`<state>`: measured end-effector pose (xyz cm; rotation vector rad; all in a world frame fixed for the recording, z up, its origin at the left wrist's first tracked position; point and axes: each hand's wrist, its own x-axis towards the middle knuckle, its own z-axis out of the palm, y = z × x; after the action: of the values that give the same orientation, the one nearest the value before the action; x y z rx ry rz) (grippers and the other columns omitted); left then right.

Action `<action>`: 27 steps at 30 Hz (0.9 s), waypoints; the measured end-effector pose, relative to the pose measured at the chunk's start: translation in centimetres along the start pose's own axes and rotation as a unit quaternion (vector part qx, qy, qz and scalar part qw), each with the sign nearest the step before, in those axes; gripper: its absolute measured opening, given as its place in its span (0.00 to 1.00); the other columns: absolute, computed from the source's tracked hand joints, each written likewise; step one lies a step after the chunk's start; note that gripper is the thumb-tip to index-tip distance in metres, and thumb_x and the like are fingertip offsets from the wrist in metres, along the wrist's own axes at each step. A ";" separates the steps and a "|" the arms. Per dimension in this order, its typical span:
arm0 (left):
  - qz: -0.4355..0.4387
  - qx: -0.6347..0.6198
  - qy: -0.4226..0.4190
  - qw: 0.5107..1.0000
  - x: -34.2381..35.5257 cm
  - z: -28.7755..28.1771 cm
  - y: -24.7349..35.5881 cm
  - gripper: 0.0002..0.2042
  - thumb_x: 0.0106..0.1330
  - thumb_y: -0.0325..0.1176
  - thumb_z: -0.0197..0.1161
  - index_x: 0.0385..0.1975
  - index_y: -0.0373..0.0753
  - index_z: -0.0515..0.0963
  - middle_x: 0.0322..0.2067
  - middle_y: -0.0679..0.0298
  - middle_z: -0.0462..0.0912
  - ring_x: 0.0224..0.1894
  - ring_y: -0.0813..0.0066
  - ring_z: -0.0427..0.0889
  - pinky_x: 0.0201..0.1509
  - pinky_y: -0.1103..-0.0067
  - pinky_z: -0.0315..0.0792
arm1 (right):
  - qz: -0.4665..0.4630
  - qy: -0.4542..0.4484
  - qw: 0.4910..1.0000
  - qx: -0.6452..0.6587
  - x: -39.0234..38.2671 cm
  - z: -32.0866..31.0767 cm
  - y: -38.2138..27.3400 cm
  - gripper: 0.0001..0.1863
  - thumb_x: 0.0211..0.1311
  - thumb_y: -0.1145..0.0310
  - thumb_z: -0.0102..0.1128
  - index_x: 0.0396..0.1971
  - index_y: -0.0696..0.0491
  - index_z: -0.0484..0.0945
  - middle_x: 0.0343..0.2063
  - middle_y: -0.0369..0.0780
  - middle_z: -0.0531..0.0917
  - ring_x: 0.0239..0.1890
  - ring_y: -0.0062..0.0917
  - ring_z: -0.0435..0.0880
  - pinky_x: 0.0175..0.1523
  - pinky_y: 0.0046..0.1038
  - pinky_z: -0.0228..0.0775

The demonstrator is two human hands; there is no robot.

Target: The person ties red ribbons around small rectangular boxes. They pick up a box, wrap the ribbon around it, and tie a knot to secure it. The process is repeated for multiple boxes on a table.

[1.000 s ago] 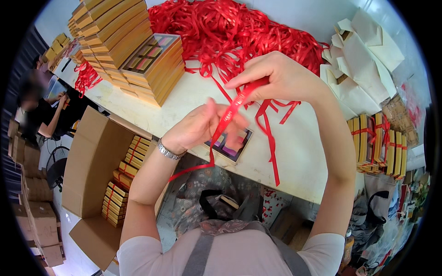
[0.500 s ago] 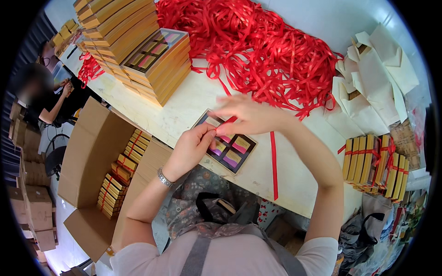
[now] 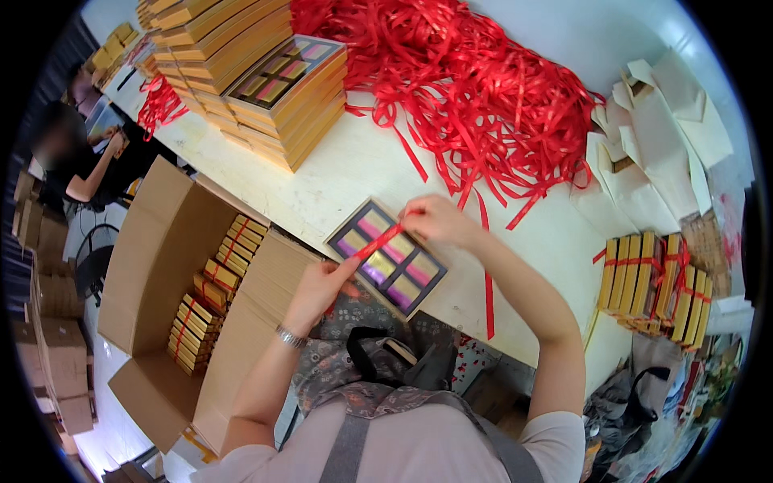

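Flat box (image 3: 425,295) w/ dark frame & pastel pkts: on white table (image 3: 322,181), just R of open carton (image 3: 153,249), at table's front edge, set at a slant. Red ribbon (image 3: 378,243) lies diag. across box top, drawn betw. both hands.

L hand (image 3: 320,286), betw. carton & box: grasping ribbon's near end, thumb & fingers pinched at box's L edge; watch (image 3: 291,336) on wrist. R hand (image 3: 439,221), further R of carton, at box's far side: ribbon's other end pinched in fingertips. Whether either hand also bears on box: can't tell.

Carton contents: ribbon-tied boxes (image 3: 193,332), stacked in rows. Beyond carton, slightly R: tall box stack (image 3: 266,141), top unit showing pkts under its lid. Beyond & further R of carton: ribbon heap (image 3: 475,97), loose tails reaching twd. box. Well R of carton: single ribbon strip (image 3: 489,298), hanging past table edge. Far R of carton: tied bundles (image 3: 644,278), approx. upright; white paper bags (image 3: 648,153) behind them. L of carton, further off: seated co-worker (image 3: 88,173), item in hands too small to ID.
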<state>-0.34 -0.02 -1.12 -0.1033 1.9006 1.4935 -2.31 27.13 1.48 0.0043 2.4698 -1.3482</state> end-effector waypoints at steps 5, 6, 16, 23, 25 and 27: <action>0.040 -0.149 -0.098 0.983 -5.9 -3.0 -3.9 0.15 0.62 0.36 0.70 0.42 0.31 0.79 0.30 0.67 0.84 0.27 0.86 0.77 0.26 0.83 0.69 | -0.086 0.011 0.986 0.140 -9.7 7.1 -0.8 0.08 0.58 0.69 0.60 0.33 0.56 0.83 0.40 0.43 0.84 0.38 0.26 0.82 0.43 0.29 0.72; 0.086 -0.120 -0.121 0.982 -7.4 -3.3 -4.4 0.17 0.59 0.31 0.73 0.45 0.31 0.79 0.35 0.66 0.85 0.33 0.86 0.79 0.32 0.83 0.74 | -0.121 -0.017 0.984 0.131 -12.1 8.0 -0.5 0.07 0.60 0.70 0.60 0.34 0.56 0.83 0.44 0.43 0.84 0.41 0.25 0.82 0.45 0.28 0.73; 0.436 0.306 -0.466 0.706 -11.2 -1.9 -0.8 0.18 0.50 0.42 0.73 0.42 0.46 0.81 0.16 0.70 0.78 0.18 0.69 0.80 0.19 0.76 0.67 | -0.122 -0.071 0.959 0.247 -27.9 12.5 -3.2 0.05 0.59 0.77 0.64 0.36 0.56 0.82 0.37 0.41 0.87 0.37 0.34 0.85 0.41 0.29 0.76; 0.461 0.374 -0.511 0.621 -13.2 -0.1 0.8 0.19 0.54 0.41 0.69 0.45 0.44 0.78 0.17 0.69 0.78 0.18 0.70 0.79 0.17 0.76 0.66 | -0.289 -0.047 0.956 -0.034 -26.7 11.2 -4.0 0.06 0.57 0.73 0.65 0.35 0.53 0.82 0.37 0.36 0.84 0.42 0.34 0.82 0.50 0.35 0.71; 0.444 0.380 -0.529 0.615 -13.4 -0.3 0.9 0.19 0.55 0.40 0.69 0.46 0.44 0.78 0.21 0.69 0.81 0.22 0.70 0.80 0.19 0.76 0.67 | -0.311 -0.149 0.935 0.085 -25.4 12.5 -3.8 0.05 0.59 0.73 0.61 0.35 0.53 0.81 0.35 0.38 0.83 0.39 0.35 0.81 0.46 0.34 0.71; 0.427 0.342 -0.568 0.615 -13.4 -0.8 1.3 0.14 0.59 0.36 0.66 0.45 0.44 0.81 0.27 0.69 0.85 0.24 0.72 0.82 0.22 0.77 0.70 | -0.301 -0.194 0.921 0.154 -24.7 13.4 -3.6 0.05 0.60 0.73 0.60 0.36 0.55 0.81 0.34 0.39 0.83 0.37 0.36 0.82 0.43 0.33 0.73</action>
<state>8.68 -5.00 7.56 1.8668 1.1776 0.7007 24.25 17.94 4.76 -0.9230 1.9643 -1.7523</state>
